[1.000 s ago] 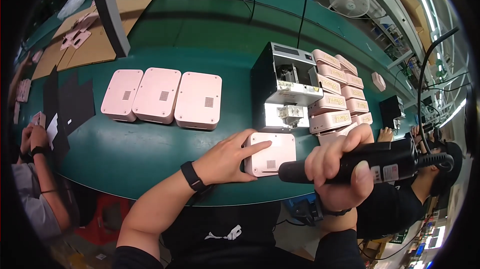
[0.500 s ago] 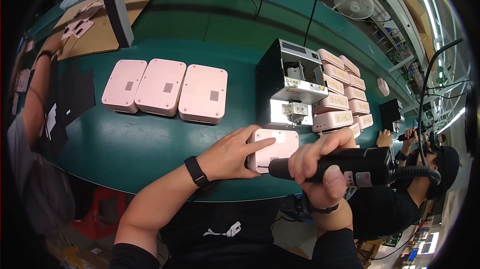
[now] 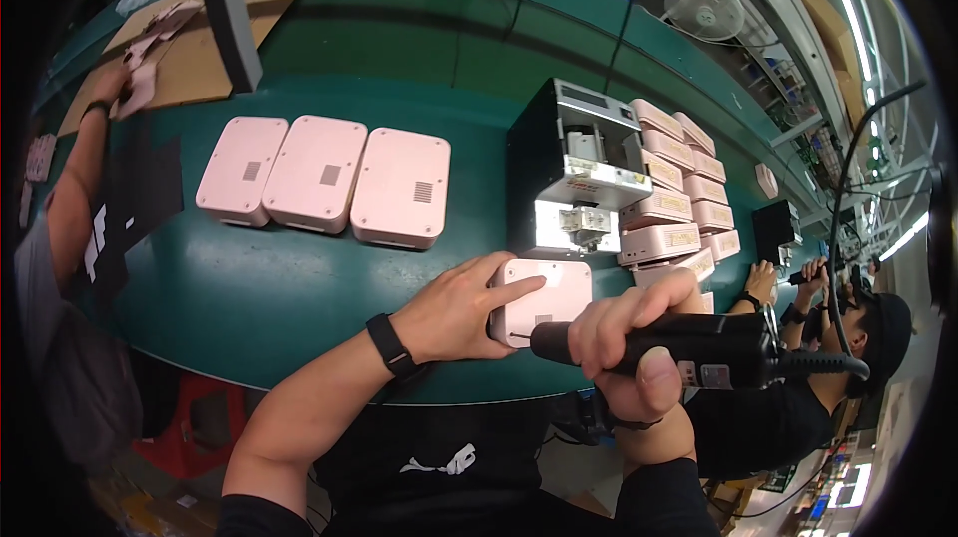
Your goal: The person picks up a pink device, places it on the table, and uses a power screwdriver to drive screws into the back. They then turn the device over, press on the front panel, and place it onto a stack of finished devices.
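Note:
My left hand (image 3: pixel 451 309) grips a pink plastic casing (image 3: pixel 567 285) by its left side, holding it on the green table with the index finger stretched across its top. Black and corded, an electric screwdriver (image 3: pixel 723 345) lies nearly level in my closed right hand (image 3: pixel 634 337). Its thin bit reaches the casing's near left corner, close to my left fingertips; whether a screw is under it is too small to tell. Part of the casing's near right side is hidden behind my right hand. Just beyond the casing stands a black and silver boxy machine (image 3: pixel 534 163).
Three pink casings (image 3: pixel 401 188) lie in a row at the left. Stacked pink casings (image 3: pixel 664 206) stand right of the machine. A grey post (image 3: pixel 228 18) rises at the far left, beside cardboard (image 3: pixel 200 73). Co-workers' arms show at both sides; a red stool (image 3: pixel 205 427) is below.
The view has shifted slightly. The screwdriver's rear end has dipped a little, with its bit still at the same corner. The left co-worker's hand has moved over the pink parts on the cardboard.

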### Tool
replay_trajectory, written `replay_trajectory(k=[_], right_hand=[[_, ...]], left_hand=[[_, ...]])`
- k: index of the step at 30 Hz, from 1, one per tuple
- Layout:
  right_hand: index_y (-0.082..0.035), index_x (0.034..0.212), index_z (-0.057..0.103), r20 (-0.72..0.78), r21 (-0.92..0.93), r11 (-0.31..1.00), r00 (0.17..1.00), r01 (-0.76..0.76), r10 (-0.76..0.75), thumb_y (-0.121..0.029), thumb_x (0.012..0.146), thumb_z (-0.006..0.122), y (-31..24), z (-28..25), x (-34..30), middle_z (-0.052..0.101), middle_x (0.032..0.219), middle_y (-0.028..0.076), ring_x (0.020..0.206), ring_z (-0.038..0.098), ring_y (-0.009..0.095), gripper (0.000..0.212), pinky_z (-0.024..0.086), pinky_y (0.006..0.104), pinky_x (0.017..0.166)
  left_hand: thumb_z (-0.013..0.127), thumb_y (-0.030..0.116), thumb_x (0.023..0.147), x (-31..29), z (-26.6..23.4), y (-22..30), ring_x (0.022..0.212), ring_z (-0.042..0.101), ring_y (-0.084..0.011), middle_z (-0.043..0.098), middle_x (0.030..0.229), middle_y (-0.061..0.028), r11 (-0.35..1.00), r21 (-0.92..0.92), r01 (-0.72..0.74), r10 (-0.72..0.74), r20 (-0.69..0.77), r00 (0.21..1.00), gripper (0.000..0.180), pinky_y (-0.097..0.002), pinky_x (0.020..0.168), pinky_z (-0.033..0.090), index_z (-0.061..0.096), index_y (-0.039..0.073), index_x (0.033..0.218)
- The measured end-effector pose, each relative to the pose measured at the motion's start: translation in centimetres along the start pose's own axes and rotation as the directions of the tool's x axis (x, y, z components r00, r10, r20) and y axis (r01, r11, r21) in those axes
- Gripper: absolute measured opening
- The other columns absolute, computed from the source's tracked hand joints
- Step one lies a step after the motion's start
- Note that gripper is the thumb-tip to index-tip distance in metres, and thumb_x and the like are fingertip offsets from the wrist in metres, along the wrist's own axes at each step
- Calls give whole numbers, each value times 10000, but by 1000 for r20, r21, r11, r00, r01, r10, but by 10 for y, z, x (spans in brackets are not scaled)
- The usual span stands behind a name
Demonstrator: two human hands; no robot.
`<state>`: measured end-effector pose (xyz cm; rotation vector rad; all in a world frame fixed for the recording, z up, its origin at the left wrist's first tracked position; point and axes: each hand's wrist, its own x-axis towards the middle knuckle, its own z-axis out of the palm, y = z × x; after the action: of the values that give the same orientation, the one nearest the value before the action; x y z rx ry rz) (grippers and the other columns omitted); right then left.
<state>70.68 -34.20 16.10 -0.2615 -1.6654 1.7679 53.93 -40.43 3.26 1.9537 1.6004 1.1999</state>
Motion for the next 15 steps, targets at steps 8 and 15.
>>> replay_trajectory(k=[8,15], right_hand=[[-41,1045,557,-20,-222,954,977,202,-211,-39,825,738,24,-12,3,565,851,-1,735,526,55,284,443,247,675],[-35,1100,487,-33,202,979,999,26,-20,12,852,695,-45,-5,-24,618,893,46,789,586,73,327,472,238,718]], left_hand=[[884,272,658,1,0,18,1079,638,-350,606,1232,-170,1000,-20,-20,19,-37,999,615,-420,919,532,644,104,1199],[791,309,745,5,-10,41,1018,667,-359,682,1099,-174,989,-38,140,-137,69,988,587,-417,866,526,596,66,1243]])
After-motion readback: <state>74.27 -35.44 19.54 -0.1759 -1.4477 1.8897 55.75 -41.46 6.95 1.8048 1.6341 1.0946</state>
